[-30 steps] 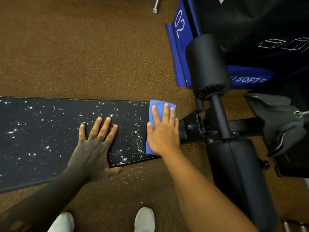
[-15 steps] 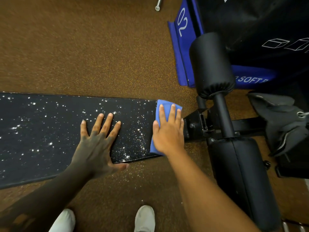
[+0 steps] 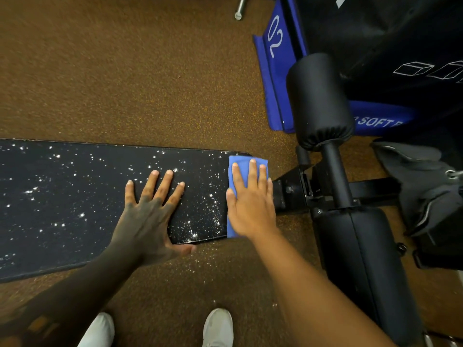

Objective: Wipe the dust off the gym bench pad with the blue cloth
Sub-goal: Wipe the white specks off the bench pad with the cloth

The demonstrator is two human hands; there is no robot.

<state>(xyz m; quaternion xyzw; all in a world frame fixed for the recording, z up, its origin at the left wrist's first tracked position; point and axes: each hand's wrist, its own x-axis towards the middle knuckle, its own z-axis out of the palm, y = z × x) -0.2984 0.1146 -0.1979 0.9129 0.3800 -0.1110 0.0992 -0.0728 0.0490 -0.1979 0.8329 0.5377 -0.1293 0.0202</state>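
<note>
The long black bench pad [image 3: 62,196] runs from the left edge to the middle, speckled with white dust. A folded blue cloth [image 3: 231,221] lies on its right end. My right hand [image 3: 250,204] presses flat on the cloth, fingers straight and pointing away from me. My left hand [image 3: 150,211] rests flat on the pad just left of the cloth, fingers spread, thumb over the near edge, holding nothing. Dust is thickest between the two hands.
The bench's black frame [image 3: 295,189] and two black roller pads [image 3: 320,101] stand to the right. A blue soft box [image 3: 275,71] marked 02 and black fabric lie behind them. White specks dot the brown floor [image 3: 125,71] below the pad. My white shoes [image 3: 218,326] are at the bottom.
Both hands and the cloth keep their places on the pad. My view has shifted a little, so the scene sits slightly further right in the frame.
</note>
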